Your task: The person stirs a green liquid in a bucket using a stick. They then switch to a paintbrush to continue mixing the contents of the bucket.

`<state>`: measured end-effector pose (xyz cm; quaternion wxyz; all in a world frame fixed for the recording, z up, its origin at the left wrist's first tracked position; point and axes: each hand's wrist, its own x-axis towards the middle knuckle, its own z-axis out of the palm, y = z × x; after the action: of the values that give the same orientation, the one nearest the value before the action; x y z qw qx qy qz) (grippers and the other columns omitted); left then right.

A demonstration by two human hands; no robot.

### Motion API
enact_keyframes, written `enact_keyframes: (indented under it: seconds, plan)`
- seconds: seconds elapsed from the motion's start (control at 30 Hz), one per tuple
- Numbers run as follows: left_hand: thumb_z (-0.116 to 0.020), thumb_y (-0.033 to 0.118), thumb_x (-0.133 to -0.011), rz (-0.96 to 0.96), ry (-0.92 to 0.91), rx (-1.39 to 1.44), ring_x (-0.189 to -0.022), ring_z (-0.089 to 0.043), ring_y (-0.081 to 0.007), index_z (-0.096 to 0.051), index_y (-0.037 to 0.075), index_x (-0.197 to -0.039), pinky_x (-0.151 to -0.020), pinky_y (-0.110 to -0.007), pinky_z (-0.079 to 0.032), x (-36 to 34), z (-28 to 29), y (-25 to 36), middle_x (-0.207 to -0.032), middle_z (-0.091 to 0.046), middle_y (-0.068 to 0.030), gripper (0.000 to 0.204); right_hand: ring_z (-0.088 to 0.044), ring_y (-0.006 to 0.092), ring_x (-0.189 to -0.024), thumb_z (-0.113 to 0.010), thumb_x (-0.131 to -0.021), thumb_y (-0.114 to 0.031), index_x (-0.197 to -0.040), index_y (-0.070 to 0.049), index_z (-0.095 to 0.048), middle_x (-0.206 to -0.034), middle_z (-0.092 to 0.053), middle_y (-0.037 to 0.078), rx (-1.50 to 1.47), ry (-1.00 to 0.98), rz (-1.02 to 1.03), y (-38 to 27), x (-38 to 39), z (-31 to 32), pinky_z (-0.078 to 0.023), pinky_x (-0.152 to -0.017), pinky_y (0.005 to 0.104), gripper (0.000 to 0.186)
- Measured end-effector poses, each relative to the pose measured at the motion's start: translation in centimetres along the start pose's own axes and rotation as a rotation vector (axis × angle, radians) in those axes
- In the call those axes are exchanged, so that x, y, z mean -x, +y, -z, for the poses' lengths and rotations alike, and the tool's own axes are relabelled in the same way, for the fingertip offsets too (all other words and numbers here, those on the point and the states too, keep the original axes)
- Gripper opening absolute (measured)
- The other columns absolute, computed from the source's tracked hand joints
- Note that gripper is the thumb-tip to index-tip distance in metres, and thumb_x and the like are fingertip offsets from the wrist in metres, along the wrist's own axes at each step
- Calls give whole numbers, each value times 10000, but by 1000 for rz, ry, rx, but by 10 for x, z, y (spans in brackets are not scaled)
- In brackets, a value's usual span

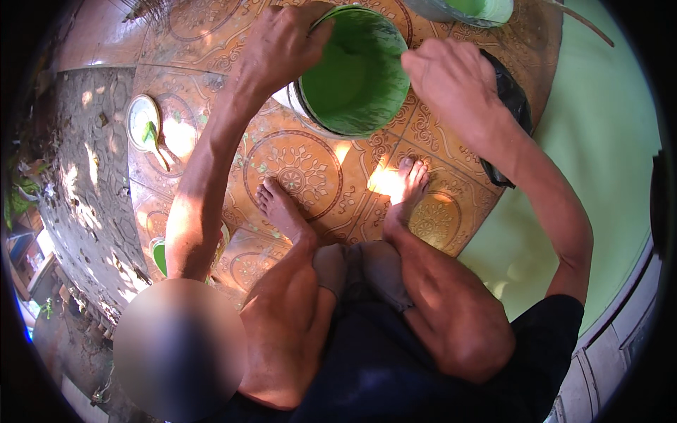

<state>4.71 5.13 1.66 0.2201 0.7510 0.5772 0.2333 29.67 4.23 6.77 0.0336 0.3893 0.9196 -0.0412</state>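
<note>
A white bucket point(384, 109) stands in front of my feet, tipped a little so that its mouth faces me. Green paint coats its inner wall and lies inside. My left hand point(288, 44) is closed on the rim at the far left, thumb over the edge. On the opposite side my right hand point(455, 74) has its fingers curled at the rim; its fingertips are partly hidden. Both my arms are stretched forward around the bucket.
A paintbrush point(149, 135) with green bristles rests on a round white lid point(139, 109) at left. Near my left forearm is a green paint container point(159, 257). Another bucket point(486, 15), a black plastic bag point(515, 99) and a stick point(589, 27) lie right, by a pale green wall point(592, 141).
</note>
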Motion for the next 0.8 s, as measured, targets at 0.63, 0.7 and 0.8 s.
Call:
enact_keyframes:
  seconds: [0.63,0.7,0.8]
  plan:
    - [-614,261,-1029,12,-132,-44,-787,-759,-243,-704,25,-1271,-735,-378,-581,-25,5,-33,-897,-769,-181,350,-734,285,-861,-649,-872,-78,-838,-63,-717,-866,-703,127,-235,28,106,-15,-17,-4,-583,-695,435,77]
    - [-613,266,-1029,-8,-116,-19,-785,-757,-248,-704,26,-1271,-735,-385,-579,-26,3,-31,-897,-765,-188,353,-734,293,-854,-651,-871,-81,-840,-57,-716,-844,-698,128,-154,86,79,-13,-26,-15,-579,-703,439,76]
    - [-611,268,-1029,-36,-127,-12,-795,-759,-254,-703,24,-1272,-745,-394,-581,-28,5,-29,-917,-768,-191,357,-689,322,-737,-646,-839,-83,-782,-42,-642,-782,-653,160,-121,216,92,2,-36,-27,-540,-642,477,70]
